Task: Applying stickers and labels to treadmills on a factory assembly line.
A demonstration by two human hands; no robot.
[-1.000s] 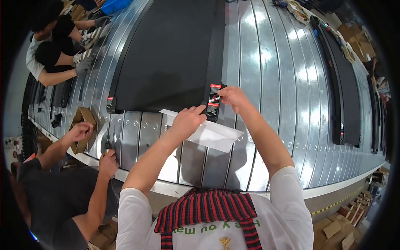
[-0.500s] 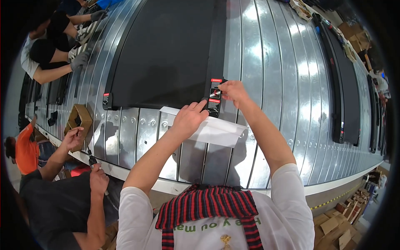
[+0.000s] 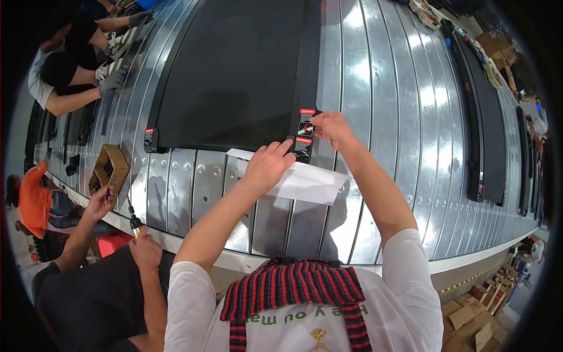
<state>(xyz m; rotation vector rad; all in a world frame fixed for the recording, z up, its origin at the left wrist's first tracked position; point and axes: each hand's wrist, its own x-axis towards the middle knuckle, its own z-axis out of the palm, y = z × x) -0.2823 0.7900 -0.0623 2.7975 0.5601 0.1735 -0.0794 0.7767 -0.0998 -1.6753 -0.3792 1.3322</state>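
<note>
Barely shifted since earlier, the left hand (image 3: pixel 271 166) pins a white backing sheet (image 3: pixel 305 182) while the right hand (image 3: pixel 331 126), at its 1 o'clock, pinches a black warning label (image 3: pixel 305 124) (fingers narrow) onto the black panel (image 3: pixel 234 70), seemingly to align it.

Both hands (image 3: pixel 299 149) partly cover the label (image 3: pixel 305 135); its print is unreadable.

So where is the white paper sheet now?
In the head view, the white sheet lies near the centre on the metal conveyor, under the left hand and just below the black panel and its label.
</note>
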